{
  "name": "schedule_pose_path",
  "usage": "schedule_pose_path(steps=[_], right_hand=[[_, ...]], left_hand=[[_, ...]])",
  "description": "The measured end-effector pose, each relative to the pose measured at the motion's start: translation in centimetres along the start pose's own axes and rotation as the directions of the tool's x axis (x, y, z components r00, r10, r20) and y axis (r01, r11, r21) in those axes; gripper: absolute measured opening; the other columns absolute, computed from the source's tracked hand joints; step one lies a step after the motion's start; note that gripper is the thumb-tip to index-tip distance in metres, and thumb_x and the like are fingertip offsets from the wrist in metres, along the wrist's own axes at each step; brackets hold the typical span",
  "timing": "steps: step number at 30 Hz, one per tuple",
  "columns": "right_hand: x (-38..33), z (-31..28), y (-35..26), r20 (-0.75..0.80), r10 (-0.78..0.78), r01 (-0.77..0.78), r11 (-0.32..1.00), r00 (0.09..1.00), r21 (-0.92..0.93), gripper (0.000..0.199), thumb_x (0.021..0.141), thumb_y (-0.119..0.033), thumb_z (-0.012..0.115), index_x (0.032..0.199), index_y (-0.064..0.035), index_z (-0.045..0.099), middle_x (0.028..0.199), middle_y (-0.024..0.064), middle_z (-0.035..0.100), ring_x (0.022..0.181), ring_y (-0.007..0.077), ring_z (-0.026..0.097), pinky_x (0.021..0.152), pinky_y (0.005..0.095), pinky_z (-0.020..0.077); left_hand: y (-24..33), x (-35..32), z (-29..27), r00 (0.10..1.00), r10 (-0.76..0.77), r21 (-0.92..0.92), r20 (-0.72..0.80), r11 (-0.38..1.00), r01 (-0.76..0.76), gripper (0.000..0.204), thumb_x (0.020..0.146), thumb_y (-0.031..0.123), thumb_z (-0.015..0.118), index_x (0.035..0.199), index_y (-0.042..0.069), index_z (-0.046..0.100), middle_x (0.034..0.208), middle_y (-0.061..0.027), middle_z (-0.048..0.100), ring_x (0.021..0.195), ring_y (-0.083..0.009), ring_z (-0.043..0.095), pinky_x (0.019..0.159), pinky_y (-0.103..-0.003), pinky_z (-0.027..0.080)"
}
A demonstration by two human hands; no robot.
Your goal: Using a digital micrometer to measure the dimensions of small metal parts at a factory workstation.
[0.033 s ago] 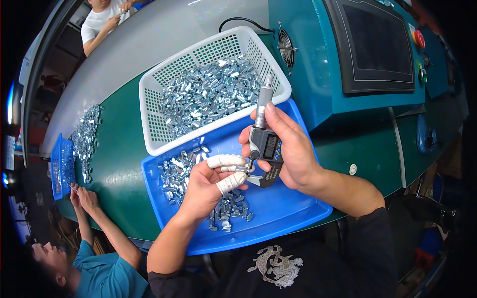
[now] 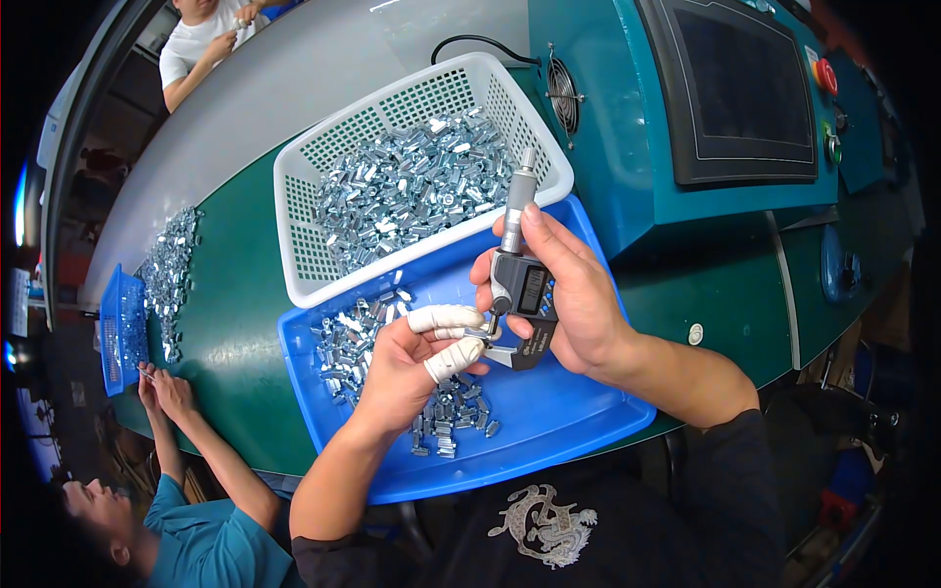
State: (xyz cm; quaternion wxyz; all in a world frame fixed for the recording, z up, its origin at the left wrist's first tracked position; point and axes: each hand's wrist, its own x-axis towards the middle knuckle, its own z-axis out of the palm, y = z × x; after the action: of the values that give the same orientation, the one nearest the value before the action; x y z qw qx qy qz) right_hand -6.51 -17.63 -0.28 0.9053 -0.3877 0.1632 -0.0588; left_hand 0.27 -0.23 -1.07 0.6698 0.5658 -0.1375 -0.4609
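Note:
My right hand grips a digital micrometer upright, thumb on its grey body and fingers behind the frame. My left hand, with white finger cots on thumb and forefinger, pinches a small shiny metal part at the micrometer's jaws. Both hands hover over a blue tray that holds scattered small metal parts. Behind it, a white mesh basket resting on the tray's far edge is heaped with the same parts.
A teal machine with a dark screen and a red button stands at the right. On the green table, a co-worker's hands work by a small blue tray and loose parts. Another person sits at the far side.

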Motion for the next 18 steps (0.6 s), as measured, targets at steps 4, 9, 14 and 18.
schedule_pose_path(steps=[4, 9, 14, 18], right_hand=[[0.0, 0.04, -0.05, 0.008, 0.005, -0.006, 1.0, 1.0, 0.024, 0.038, 0.098, -0.042, 0.036, 0.109, -0.007, 0.045, 0.084, 0.0133, 0.061, 0.068, 0.0156, 0.063, 0.04, 0.0215, 0.0426], [-0.2, 0.16, -0.13, 0.009, 0.05, -0.05, 0.998, 0.999, 0.036, 0.042, 0.096, -0.044, 0.038, 0.11, -0.0059, 0.046, 0.084, 0.0134, 0.061, 0.067, 0.0159, 0.063, 0.039, 0.0211, 0.0413], [-0.04, 0.17, -0.1, 0.01, 0.042, -0.042, 0.999, 0.999, -0.028, 0.04, 0.096, -0.044, 0.04, 0.108, -0.0065, 0.047, 0.083, 0.0118, 0.061, 0.067, 0.0136, 0.063, 0.039, 0.0205, 0.0402], [-0.36, 0.31, -0.09, 0.014, 0.031, -0.03, 0.997, 0.999, -0.065, 0.041, 0.097, -0.044, 0.039, 0.109, -0.0063, 0.048, 0.083, 0.0101, 0.061, 0.067, 0.0114, 0.062, 0.04, 0.0202, 0.0402]], left_hand=[[0.0, -0.09, -0.23, 0.999, -0.021, -0.024, -0.026, 1.0, 0.02, 0.023, 0.084, 0.005, 0.064, 0.106, 0.0, 0.06, 0.097, -0.0082, 0.065, 0.086, -0.0158, 0.064, 0.073, -0.03, 0.056], [0.1, -0.15, -0.67, 1.0, 0.003, 0.177, -0.026, 0.984, 0.001, 0.02, 0.084, 0.006, 0.065, 0.103, 0.0, 0.062, 0.091, -0.0072, 0.066, 0.08, -0.0143, 0.064, 0.069, -0.028, 0.054], [-0.37, -0.1, -0.87, 0.999, 0.041, 0.17, 0.009, 0.985, -0.042, 0.017, 0.083, 0.004, 0.066, 0.099, -0.001, 0.063, 0.088, -0.0078, 0.066, 0.079, -0.0123, 0.063, 0.066, -0.024, 0.052], [-0.37, 0.11, -0.9, 0.999, 0.051, 0.168, 0.018, 0.984, -0.053, 0.015, 0.083, 0.004, 0.066, 0.098, -0.001, 0.063, 0.089, -0.0074, 0.066, 0.079, -0.0117, 0.063, 0.067, -0.024, 0.052]])
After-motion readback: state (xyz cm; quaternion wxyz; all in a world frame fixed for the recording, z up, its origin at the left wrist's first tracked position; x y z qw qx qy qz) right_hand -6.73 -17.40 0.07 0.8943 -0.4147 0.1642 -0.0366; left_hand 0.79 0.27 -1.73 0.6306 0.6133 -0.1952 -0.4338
